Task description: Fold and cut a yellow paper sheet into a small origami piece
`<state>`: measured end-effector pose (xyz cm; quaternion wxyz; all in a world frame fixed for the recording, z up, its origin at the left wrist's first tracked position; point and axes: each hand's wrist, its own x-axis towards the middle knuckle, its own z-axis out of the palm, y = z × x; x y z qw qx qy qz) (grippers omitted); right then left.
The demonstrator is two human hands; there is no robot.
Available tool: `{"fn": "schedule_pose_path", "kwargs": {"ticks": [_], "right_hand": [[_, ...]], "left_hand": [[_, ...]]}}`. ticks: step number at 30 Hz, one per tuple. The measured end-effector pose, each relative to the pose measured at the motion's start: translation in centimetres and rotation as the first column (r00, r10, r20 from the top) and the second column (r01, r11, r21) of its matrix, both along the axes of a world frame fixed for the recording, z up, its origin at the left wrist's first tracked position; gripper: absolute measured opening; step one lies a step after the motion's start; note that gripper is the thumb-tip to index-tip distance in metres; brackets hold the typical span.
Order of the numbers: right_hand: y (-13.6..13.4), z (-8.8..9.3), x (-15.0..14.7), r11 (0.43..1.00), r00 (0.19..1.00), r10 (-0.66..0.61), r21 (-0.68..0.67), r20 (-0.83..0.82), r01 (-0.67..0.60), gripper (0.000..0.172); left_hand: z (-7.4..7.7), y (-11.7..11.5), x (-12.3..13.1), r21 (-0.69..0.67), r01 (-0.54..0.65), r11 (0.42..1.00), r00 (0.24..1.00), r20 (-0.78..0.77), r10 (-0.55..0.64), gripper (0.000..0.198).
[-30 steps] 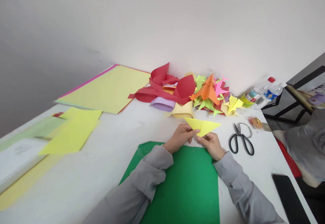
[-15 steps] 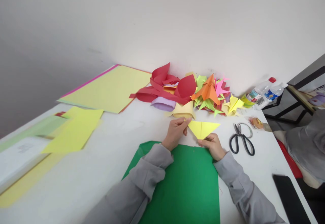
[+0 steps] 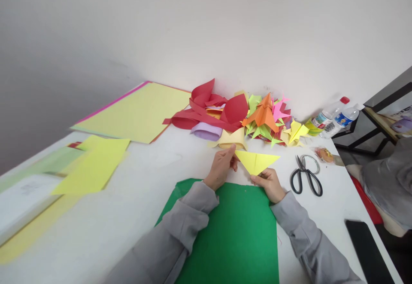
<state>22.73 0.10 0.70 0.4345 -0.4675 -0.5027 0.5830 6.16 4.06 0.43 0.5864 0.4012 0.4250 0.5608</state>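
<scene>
A small yellow paper (image 3: 258,162), folded to a triangle with its point down and a crease down its middle, is held above the far edge of a green sheet (image 3: 241,232). My left hand (image 3: 221,167) pinches its left corner, fingers closed. Near the bottom point, my right hand (image 3: 269,184) grips the paper between thumb and fingers. Black-handled scissors (image 3: 305,176) lie to the right of my right hand, beside a round ring (image 3: 311,163).
Behind my hands are red paper loops (image 3: 206,108) and folded paper shapes (image 3: 262,114). Large sheets (image 3: 135,112) and yellow paper (image 3: 96,163) lie left. Bottles (image 3: 341,120), a black phone-like slab (image 3: 368,251) and a seated person's grey clothing (image 3: 389,181) are right.
The fingers of my left hand have shifted slightly at the left corner, and more of that corner shows. My right hand keeps its grip almost unmoved.
</scene>
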Motion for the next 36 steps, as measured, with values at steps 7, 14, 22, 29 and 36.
{"fn": "schedule_pose_path", "kwargs": {"ticks": [7,14,22,29,36], "right_hand": [[0.1,-0.2,0.1,0.994,0.994,0.073,0.081,0.083,-0.079,0.032],[0.0,-0.3,-0.1,0.977,0.983,0.132,0.149,0.130,-0.151,0.029],[0.0,-0.7,0.2,0.986,0.985,0.077,0.137,0.152,-0.099,0.037],[0.1,-0.7,0.3,0.993,0.996,-0.006,0.121,0.084,-0.004,0.037],[0.2,-1.1,0.3,0.978,0.987,-0.158,0.142,0.038,0.151,0.035]], "left_hand": [[0.7,-1.2,0.6,0.024,0.373,0.928,0.907,-0.221,-0.359,0.028],[0.8,-1.6,0.9,0.040,0.341,0.939,0.929,-0.169,-0.330,0.025],[0.6,-1.4,0.7,0.057,0.372,0.927,0.920,-0.157,-0.360,0.032],[0.7,-1.3,0.5,0.010,0.363,0.932,0.921,-0.159,-0.357,0.029],[0.9,-1.3,0.2,-0.025,0.425,0.905,0.889,-0.175,-0.423,0.025]]}}
